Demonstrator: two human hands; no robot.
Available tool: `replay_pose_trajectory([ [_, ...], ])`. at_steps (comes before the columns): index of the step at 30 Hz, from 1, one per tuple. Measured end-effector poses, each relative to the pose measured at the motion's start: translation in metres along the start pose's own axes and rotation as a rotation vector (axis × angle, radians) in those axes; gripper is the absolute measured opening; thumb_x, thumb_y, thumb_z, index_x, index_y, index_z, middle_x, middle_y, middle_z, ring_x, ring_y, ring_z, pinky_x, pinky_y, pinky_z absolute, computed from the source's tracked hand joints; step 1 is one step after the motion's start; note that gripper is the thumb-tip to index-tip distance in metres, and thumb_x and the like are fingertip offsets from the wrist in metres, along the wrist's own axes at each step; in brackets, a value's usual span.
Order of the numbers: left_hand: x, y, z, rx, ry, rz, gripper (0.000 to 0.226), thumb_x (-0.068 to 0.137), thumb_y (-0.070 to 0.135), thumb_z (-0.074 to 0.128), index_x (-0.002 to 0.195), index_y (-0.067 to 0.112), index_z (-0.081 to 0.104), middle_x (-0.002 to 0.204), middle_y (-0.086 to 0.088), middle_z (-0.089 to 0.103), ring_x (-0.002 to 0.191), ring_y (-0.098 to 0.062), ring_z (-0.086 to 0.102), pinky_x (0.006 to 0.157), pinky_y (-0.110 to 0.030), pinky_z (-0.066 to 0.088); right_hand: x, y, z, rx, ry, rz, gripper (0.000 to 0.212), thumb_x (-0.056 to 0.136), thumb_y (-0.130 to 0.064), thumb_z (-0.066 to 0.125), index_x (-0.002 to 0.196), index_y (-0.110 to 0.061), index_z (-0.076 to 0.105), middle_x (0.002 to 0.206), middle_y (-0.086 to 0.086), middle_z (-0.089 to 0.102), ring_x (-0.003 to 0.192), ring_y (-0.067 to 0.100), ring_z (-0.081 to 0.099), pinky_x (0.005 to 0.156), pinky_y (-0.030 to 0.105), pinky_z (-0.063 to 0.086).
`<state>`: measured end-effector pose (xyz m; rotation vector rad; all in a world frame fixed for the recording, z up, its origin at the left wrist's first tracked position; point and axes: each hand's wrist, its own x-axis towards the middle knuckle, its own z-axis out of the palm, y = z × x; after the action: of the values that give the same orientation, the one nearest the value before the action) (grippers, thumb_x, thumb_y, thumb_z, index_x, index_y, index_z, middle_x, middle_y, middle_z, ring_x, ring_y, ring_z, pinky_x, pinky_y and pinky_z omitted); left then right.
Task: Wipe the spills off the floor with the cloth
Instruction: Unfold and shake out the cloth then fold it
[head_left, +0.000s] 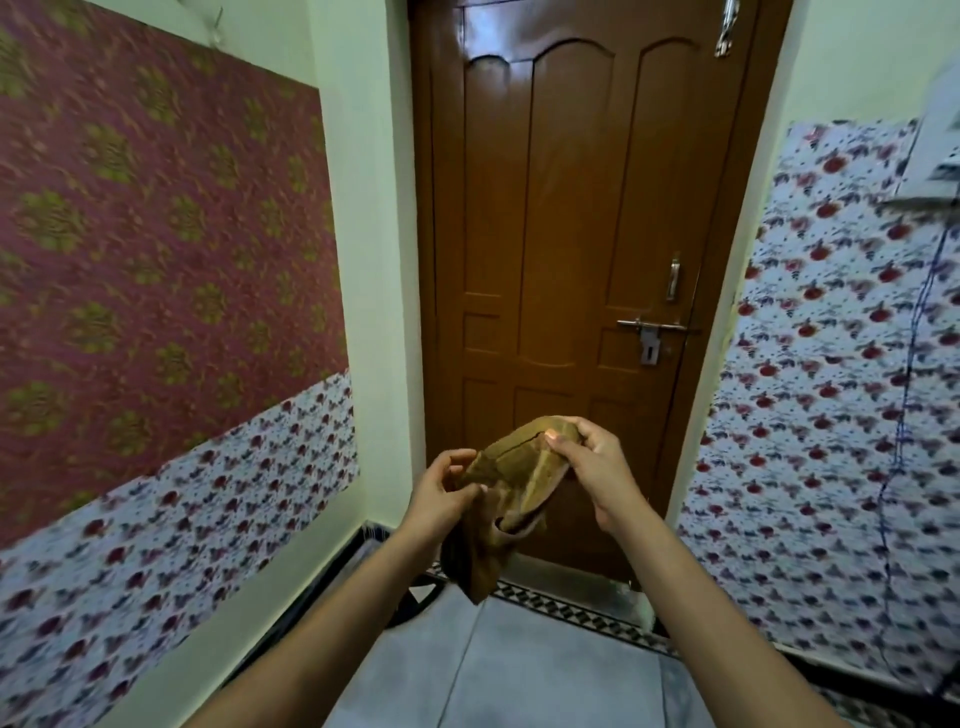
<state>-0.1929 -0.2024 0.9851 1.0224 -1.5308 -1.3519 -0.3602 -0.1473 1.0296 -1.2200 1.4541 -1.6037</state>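
Before door (566, 234), cloth (511, 478) hanging lengthwise

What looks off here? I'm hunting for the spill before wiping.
No spill shows on the visible grey floor. The brown cloth is held up between the left hand and right hand, off the floor. The picture is blurred, so faint wet patches could go unseen.

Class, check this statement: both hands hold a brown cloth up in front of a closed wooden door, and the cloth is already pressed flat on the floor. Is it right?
Not quite. The head view shows the left hand and right hand holding the cloth in the air before the closed wooden door; it hangs above the floor, not pressed on it.
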Motion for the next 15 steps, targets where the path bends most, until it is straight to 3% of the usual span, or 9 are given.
replay_pose_trajectory([
  [3,0.0,0.002,-0.016,0.063,-0.013,0.001,0.027,0.091,0.009,0.057,0.114,0.022,0.057,0.106,0.007,0.054,0.092,-0.006,0.053,0.057,-0.013,0.043,-0.002,-0.008,0.014,-0.08,-0.071,0.031,0.015,0.093,-0.009,0.052,0.099,-0.018,0.063,0.096,0.002,0.063,0.093,0.015,0.059,0.072,0.023,0.048],
  [6,0.0,0.004,-0.026,0.098,-0.083,0.05,0.025,0.089,0.011,0.059,0.11,0.024,0.059,0.115,0.001,0.059,0.104,-0.012,0.054,0.068,-0.017,0.043,-0.008,-0.009,0.029,-0.19,-0.154,0.021,0.019,0.092,-0.007,0.053,0.099,-0.02,0.064,0.095,-0.001,0.064,0.094,0.013,0.06,0.076,0.024,0.05],
  [9,-0.003,0.003,-0.032,0.139,-0.242,0.054,0.025,0.087,0.011,0.061,0.107,0.025,0.059,0.109,0.004,0.06,0.104,-0.012,0.056,0.072,-0.02,0.047,-0.016,-0.008,0.04,-0.253,-0.188,-0.028,0.02,0.092,-0.006,0.052,0.103,-0.018,0.065,0.098,-0.003,0.064,0.091,0.007,0.059,0.068,0.014,0.048],
  [12,-0.002,-0.005,-0.038,0.147,-0.354,0.058,0.028,0.084,0.013,0.065,0.108,0.027,0.061,0.114,0.001,0.061,0.11,-0.016,0.057,0.092,-0.037,0.05,-0.02,-0.014,0.043,-0.23,-0.177,-0.065,0.019,0.093,-0.007,0.052,0.104,-0.018,0.063,0.097,-0.004,0.063,0.091,0.007,0.06,0.066,0.011,0.048],
  [15,-0.003,-0.006,-0.041,0.129,-0.33,0.113,0.035,0.085,0.019,0.066,0.114,0.036,0.056,0.124,0.001,0.052,0.117,-0.018,0.05,0.097,-0.048,0.047,-0.025,-0.022,0.036,-0.25,-0.22,-0.059,0.02,0.093,-0.005,0.052,0.103,-0.018,0.063,0.098,-0.003,0.064,0.093,0.008,0.061,0.069,0.014,0.049],
])
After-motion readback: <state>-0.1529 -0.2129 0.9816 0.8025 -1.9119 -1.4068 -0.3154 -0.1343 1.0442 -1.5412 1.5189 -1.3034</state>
